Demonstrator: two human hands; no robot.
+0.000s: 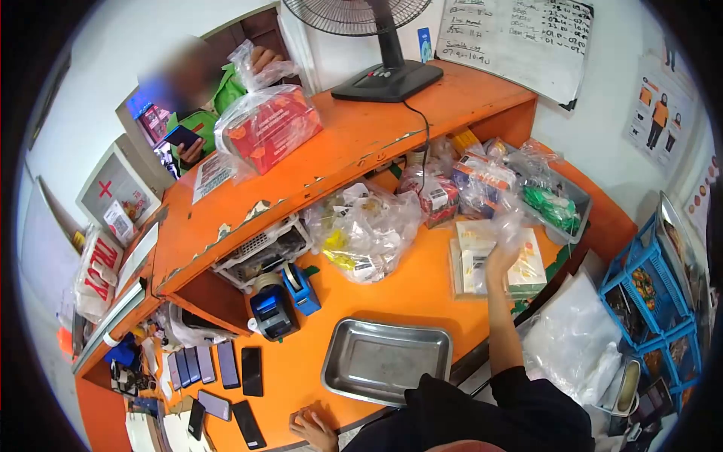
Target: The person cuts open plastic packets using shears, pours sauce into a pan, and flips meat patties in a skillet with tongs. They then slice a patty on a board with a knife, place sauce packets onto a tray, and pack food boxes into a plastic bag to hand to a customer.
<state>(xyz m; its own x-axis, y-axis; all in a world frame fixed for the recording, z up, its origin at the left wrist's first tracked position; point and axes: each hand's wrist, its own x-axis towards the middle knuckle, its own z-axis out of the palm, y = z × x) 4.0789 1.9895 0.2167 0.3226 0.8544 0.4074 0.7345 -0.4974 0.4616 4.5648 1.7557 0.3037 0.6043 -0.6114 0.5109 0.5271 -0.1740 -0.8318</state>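
Note:
My right arm stretches over the right part of the orange counter (331, 309). My right hand (500, 260) is closed on a blurred piece of clear plastic, apparently a clear plastic bag (510, 226), above white flat boxes (529, 264). Its fingers are hard to make out. My left hand (313, 430) rests on the counter's near edge with its fingers spread and nothing in it. Between my arms lies a metal tray (388, 361) with a bare bottom. Several phones (252, 371) lie to the left of my left hand.
A person at the raised ledge holds a phone (181, 136) and the knot of a bagged red box (275, 124). A fan (388, 83) stands on the ledge. Below are a bundle of plastic bags (369, 233), tape dispensers (301, 290) and a grey bin (576, 200). Blue baskets (648, 301) stand right.

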